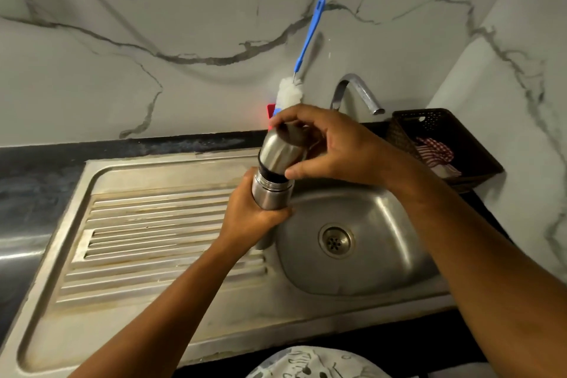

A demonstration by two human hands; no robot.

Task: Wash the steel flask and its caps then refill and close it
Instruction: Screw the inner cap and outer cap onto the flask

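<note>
A steel flask (270,193) is held upright over the left rim of the sink bowl (383,242). My left hand (251,218) grips its body from below. On top sits its domed steel outer cap (277,150), with a dark band showing under the cap's lower edge. My right hand (331,147) grips this cap, fingers curled over its top and thumb on its lower side. The flask's lower part is hidden behind my left hand.
A curved tap (359,92) stands behind the bowl, with the drain (336,241) below. A blue-handled bottle brush (302,61) leans on the marble wall in a red holder (270,115). A dark basket (445,144) with cloths sits right. The ridged drainboard (153,239) lies left.
</note>
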